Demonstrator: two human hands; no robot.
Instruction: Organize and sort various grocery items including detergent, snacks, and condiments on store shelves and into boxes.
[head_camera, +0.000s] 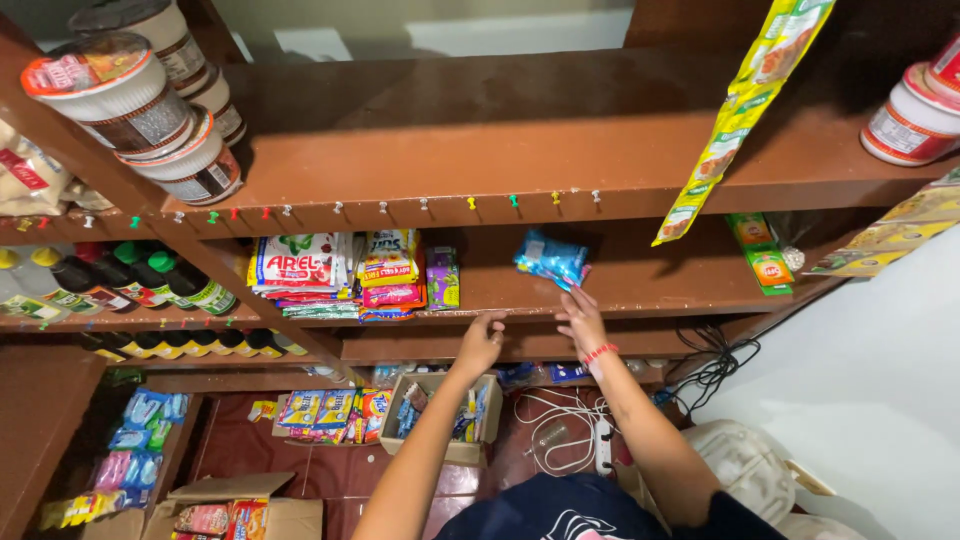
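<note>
Reaching up, I have my right hand (583, 318) with fingers pinching the blue sachet bundle (551, 258) at twelve o'clock on the shelf (640, 285)—light, crinkly, slippery, best gripped mid-pack—left hand (481, 340) half-curled, empty.

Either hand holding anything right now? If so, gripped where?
The right hand pinches the crinkly blue plastic sachet pack by its lower right edge, against the brown wooden shelf. The left hand holds nothing; its fingers rest on the shelf's front lip.

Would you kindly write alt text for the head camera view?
A person's right hand lifts blue packets at a brown wooden shelf, while the left hand rests on its edge. Stacked sachets lie to the left.
</note>
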